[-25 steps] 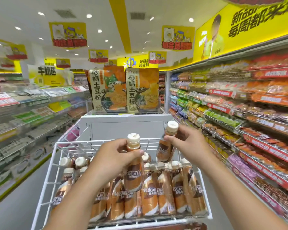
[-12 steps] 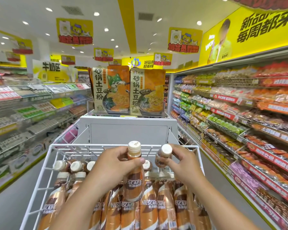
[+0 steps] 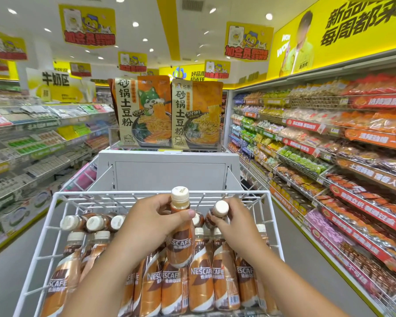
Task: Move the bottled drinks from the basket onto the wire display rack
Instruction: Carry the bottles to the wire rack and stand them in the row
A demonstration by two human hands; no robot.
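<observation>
Both hands [image 3: 151,221] grip bottles [image 3: 180,234] — over rack [image 3: 55,202].

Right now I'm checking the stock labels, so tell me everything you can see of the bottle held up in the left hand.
The bottle in the left hand is a slim coffee drink, apparently plastic, with a cream screw cap, a see-through neck showing light brown liquid, and a brown-and-copper wrap reading "SCAFE"; the first letters are hidden. It stands roughly upright above the racked bottles, its cap reaching the rear rim of the white wire rack. The left hand grips its neck and shoulder, thumb across the front.
</observation>
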